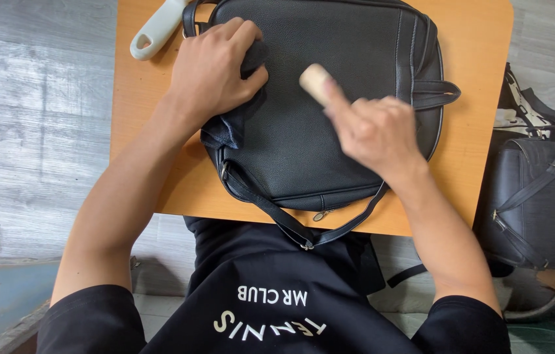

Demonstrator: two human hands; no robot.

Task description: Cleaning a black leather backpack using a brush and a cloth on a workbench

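This looks like a small workroom or a plain room at home, not a shop floor or lab; a small orange wooden table (481, 78) stands on grey wood-look flooring (35, 98); a black leather bag (343, 98) lies flat on the table, filling most of it; a white handle (156, 29) lies at the table's far edge; a second dark bag (540, 203) rests on a seat just beside the table, straps hanging; no machines, shelves or counters show, so the exact kind of place cannot be told.
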